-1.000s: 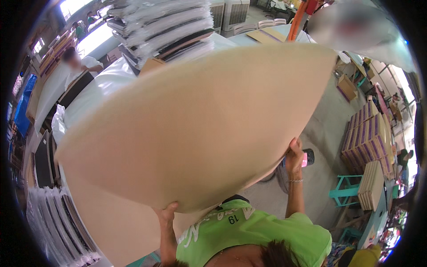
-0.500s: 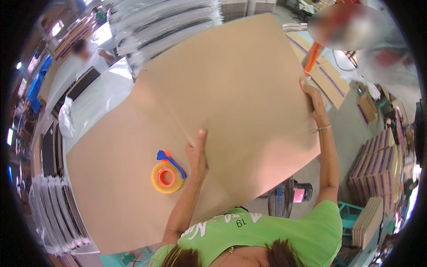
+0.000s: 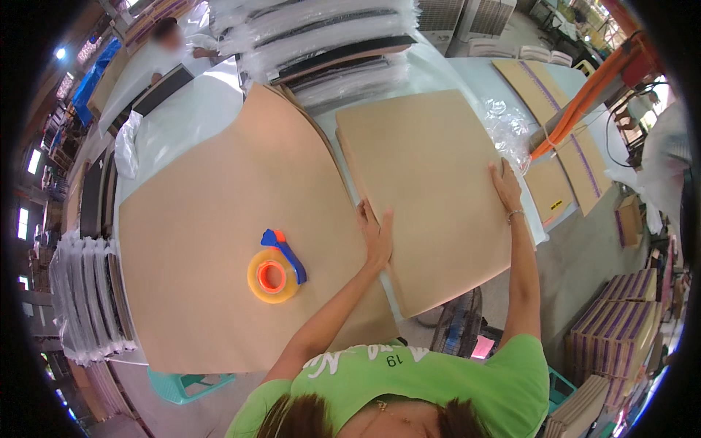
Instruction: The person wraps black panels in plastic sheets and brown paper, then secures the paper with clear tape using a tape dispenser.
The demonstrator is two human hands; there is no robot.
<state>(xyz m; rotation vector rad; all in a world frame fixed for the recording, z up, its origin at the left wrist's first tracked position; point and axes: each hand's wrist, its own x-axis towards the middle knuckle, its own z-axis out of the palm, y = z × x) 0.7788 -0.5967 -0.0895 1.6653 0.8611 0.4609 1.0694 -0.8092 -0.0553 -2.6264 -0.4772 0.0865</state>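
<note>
A brown cardboard piece (image 3: 431, 168) with a layered left edge lies in front of me on the right. My left hand (image 3: 376, 237) holds its left edge, with the thumb over the top. My right hand (image 3: 507, 188) grips its right edge. To the left, a larger brown cardboard sheet (image 3: 219, 190) lies on the table, its far edge curving upward. On that sheet rests a roll of yellowish tape (image 3: 257, 287) with an orange core and a blue-and-orange dispenser (image 3: 292, 255). A narrow strip of white table shows between the two cardboards.
Plastic-wrapped flat panels (image 3: 328, 44) are stacked at the far side. Orange tubing (image 3: 584, 109) slants down by more cardboard (image 3: 584, 157) at right. A dark fan (image 3: 458, 321) stands below the near edge. Bundled cartons (image 3: 613, 328) sit at lower right. Another person (image 3: 168, 47) works far left.
The right cardboard has come down and moved right, opening a gap beside the left sheet. My left hand has shifted right to its edge; my right hand has lowered.
</note>
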